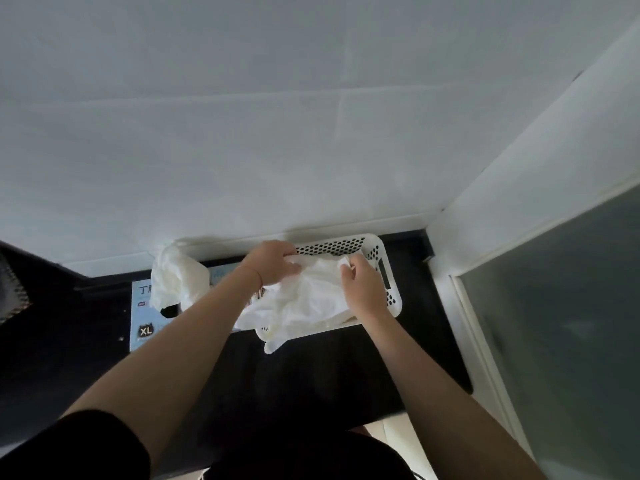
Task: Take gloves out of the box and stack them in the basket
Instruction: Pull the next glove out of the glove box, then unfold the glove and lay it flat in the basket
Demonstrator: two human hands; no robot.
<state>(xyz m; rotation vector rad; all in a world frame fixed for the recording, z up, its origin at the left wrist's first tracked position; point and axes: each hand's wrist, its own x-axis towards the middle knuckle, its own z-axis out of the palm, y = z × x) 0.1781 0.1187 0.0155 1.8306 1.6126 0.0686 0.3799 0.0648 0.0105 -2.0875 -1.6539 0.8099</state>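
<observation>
The left hand (272, 263) curls its fingers round the far edge of a white glove (311, 282) over the white perforated basket (375, 251), and the right hand (362, 287) pinches the same glove at its right edge. Left of the basket, the blue glove box (145, 317) lies flat on the dark bench (311, 368), with more gloves (176, 278) bunched out of its opening. A heap of gloves fills the basket, one spilling over its near rim.

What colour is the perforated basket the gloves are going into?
White; the basket shows best in the head view, against the dark counter.
</observation>
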